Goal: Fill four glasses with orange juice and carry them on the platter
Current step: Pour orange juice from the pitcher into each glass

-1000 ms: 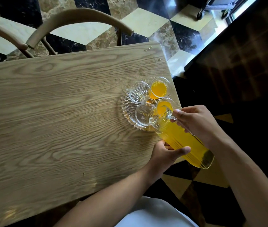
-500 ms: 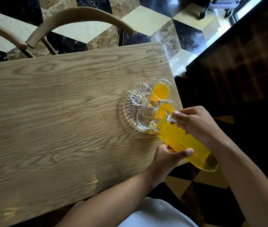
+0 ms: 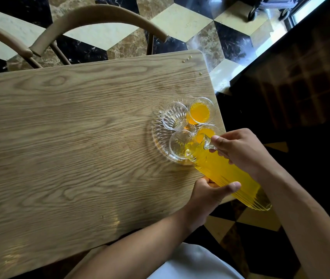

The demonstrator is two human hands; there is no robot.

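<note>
A ribbed glass platter [image 3: 160,137] sits near the table's right edge with several small glasses on it. The far right glass [image 3: 200,112] holds orange juice, and so does the near right glass [image 3: 207,131]. The far left glass [image 3: 173,117] and the near left glass [image 3: 178,147] look empty. A ribbed glass pitcher [image 3: 226,174] of orange juice is tilted, its spout over the near left glass. My right hand [image 3: 240,150] grips the pitcher's handle. My left hand [image 3: 210,192] supports its body from below.
The wooden table [image 3: 69,148] ends just right of the platter. Two curved wooden chair backs [image 3: 99,15] stand at its far side. A few juice drops [image 3: 187,59] lie near the far right corner. A dark cabinet [image 3: 301,77] stands to the right.
The pitcher's spout has shifted left from the near right glass to over the near left glass. Both hands kept their hold on it.
</note>
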